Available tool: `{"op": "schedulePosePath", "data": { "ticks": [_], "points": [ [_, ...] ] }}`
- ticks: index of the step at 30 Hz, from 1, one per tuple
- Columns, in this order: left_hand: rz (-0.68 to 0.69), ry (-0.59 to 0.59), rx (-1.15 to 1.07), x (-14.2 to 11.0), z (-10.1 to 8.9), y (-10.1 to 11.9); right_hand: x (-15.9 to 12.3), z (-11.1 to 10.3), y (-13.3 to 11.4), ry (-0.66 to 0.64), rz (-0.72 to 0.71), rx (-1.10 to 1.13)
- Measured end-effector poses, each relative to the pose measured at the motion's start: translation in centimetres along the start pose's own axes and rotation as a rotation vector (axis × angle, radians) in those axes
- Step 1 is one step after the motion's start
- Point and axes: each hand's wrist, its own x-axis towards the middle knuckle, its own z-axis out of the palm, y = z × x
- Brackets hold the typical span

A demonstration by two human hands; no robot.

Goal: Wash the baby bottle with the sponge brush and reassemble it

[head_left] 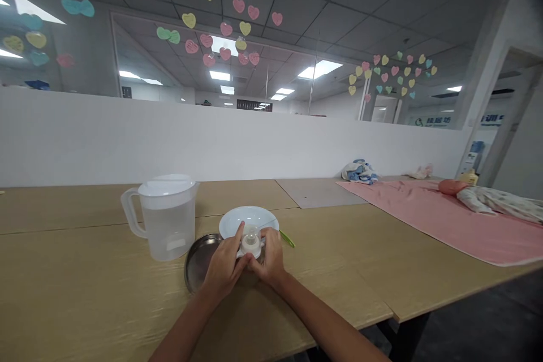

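Note:
Between my two hands, at the middle of the table's near side, is a baby bottle [251,244] with a white collar and a clear dome-like top. My left hand [224,263] is closed around its left side, and my right hand [270,257] grips the right side. Both thumbs meet at the near side of the collar; the bottle's lower part is hidden. Just beyond stands a white bowl [229,220], with a green-handled utensil [287,238] sticking out on its right; its far end is unclear. Left of my left hand lies a round steel dish [198,266].
A lidded clear pitcher [167,226] holding liquid stands at left on the wooden table [85,283]. To the right, a pink cloth [449,220] carries a doll [487,198] in pale clothing. A crumpled blue-white cloth [359,171] lies by the white wall [254,150].

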Motion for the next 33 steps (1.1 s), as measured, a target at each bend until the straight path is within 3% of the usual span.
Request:
{"op": "schedulePosePath", "data": {
  "ticks": [9, 17, 24, 33],
  "points": [
    [-0.069, -0.087, -0.044, 0.0, 0.8, -1.0, -0.4, 0.0, 0.2, -0.043, 0.011, 0.225],
    [-0.130, -0.093, -0.046, 0.1, 1.2, -0.7, -0.5, 0.1, 0.1, -0.040, 0.167, 0.396],
    [-0.099, -0.087, -0.035, 0.1, 1.3, -0.6, -0.6, 0.1, 0.3, 0.015, 0.041, 0.196],
    [-0.150, -0.146, -0.034, 0.6, 0.6, 0.6, -0.4, 0.1, 0.8, 0.261, 0.002, 0.090]
  ]
}}
